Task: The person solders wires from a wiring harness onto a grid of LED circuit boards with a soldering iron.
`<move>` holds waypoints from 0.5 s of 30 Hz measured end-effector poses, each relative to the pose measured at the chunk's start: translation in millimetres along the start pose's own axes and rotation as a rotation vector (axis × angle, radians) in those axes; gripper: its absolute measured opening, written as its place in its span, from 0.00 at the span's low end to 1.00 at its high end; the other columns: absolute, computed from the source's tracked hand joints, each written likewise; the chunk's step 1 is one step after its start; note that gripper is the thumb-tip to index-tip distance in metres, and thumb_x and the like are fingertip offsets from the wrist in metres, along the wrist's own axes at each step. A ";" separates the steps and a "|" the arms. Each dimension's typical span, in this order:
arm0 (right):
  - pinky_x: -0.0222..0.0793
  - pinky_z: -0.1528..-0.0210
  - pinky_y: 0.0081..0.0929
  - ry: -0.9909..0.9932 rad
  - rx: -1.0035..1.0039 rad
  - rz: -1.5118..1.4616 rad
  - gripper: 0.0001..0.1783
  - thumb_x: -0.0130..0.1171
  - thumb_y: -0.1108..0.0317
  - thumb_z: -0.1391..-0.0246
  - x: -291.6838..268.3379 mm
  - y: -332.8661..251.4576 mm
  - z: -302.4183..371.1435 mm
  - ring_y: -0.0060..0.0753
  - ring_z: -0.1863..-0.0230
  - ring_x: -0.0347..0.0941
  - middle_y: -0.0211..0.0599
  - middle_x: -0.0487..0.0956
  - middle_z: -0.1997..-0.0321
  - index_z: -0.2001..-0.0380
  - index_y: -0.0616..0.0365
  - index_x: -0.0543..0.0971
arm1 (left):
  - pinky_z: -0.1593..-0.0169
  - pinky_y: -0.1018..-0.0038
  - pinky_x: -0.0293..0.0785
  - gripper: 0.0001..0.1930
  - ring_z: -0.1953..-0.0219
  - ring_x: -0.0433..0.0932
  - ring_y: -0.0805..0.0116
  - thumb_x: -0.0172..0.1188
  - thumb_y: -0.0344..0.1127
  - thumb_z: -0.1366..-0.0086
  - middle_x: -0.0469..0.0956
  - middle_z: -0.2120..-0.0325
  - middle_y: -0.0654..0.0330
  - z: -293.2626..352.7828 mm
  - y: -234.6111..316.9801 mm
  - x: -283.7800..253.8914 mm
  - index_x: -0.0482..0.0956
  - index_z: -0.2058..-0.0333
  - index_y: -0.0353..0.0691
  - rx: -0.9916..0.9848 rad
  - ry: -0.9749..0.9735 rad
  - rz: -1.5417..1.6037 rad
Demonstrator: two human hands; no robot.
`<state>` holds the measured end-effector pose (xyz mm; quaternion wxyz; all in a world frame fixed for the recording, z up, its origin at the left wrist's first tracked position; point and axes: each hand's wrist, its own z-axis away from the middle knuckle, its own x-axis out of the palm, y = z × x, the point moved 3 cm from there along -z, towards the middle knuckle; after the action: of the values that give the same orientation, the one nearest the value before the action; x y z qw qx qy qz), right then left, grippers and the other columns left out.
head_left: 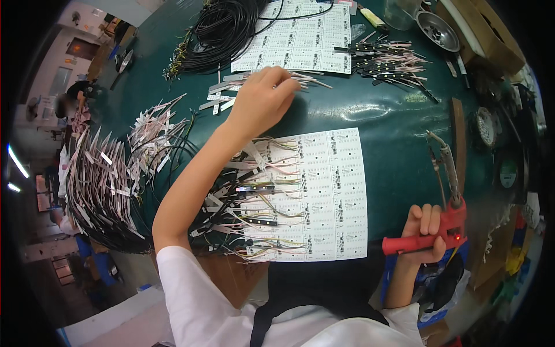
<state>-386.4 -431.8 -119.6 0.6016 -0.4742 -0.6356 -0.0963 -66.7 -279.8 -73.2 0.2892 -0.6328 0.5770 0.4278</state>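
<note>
My left hand [263, 101] reaches across the green table, its fingers curled together over a small pile of pale strips with pink-white wires [222, 95]. Whatever its fingertips pinch, if anything, is hidden. In my right hand [426, 222] is a red soldering gun [457, 220], held by its handle with the tip pointing up and a small red light glowing. Between my arms lies a white circuit board panel [348, 173]. Thin coloured wires and small black strips [260, 222] cover its left side, partly behind my left forearm.
At the back are a coil of black cable [225, 34], a second white panel [315, 34] and a heap of black strips with wires [384, 61]. Wired strips are piled [98, 191] at left. A metal bowl [437, 30] and a brown bar [458, 139] stand right.
</note>
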 end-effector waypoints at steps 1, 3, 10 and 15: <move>0.58 0.54 0.29 0.114 -0.030 0.093 0.48 0.59 0.64 0.56 -5.8 5.0 -0.6 0.23 0.70 0.63 0.27 0.67 0.72 0.33 0.57 0.47 | 0.62 0.68 0.71 0.09 0.65 0.74 0.60 0.63 0.27 0.48 0.73 0.68 0.60 -2.5 -4.8 6.1 0.76 0.67 0.41 0.012 0.020 -0.061; 0.58 0.54 0.29 0.134 -0.014 0.114 0.48 0.59 0.64 0.55 -8.4 4.2 -2.4 0.23 0.70 0.63 0.27 0.67 0.73 0.33 0.57 0.47 | 0.63 0.69 0.70 0.09 0.65 0.74 0.61 0.65 0.30 0.49 0.73 0.68 0.62 -7.1 -10.6 17.1 0.76 0.68 0.42 0.055 0.027 -0.177; 0.58 0.55 0.29 0.129 0.042 0.142 0.48 0.60 0.64 0.55 -14.8 6.9 -0.2 0.22 0.70 0.63 0.27 0.67 0.72 0.34 0.57 0.48 | 0.63 0.71 0.71 0.07 0.66 0.77 0.63 0.64 0.28 0.47 0.76 0.67 0.60 -3.5 -23.5 14.5 0.77 0.68 0.41 0.117 0.109 -0.179; 0.58 0.53 0.30 0.075 0.039 0.112 0.45 0.59 0.65 0.55 -13.0 6.0 -4.4 0.23 0.69 0.63 0.27 0.67 0.72 0.35 0.59 0.52 | 0.65 0.80 0.72 0.05 0.71 0.76 0.68 0.56 0.33 0.36 0.75 0.73 0.62 -28.3 -30.2 -23.7 0.76 0.63 0.42 0.076 0.756 0.443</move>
<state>-381.4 -438.0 -132.3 0.6388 -0.4932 -0.5866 -0.0677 -30.5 -287.6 -43.1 -0.0179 -0.5949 0.7792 0.1964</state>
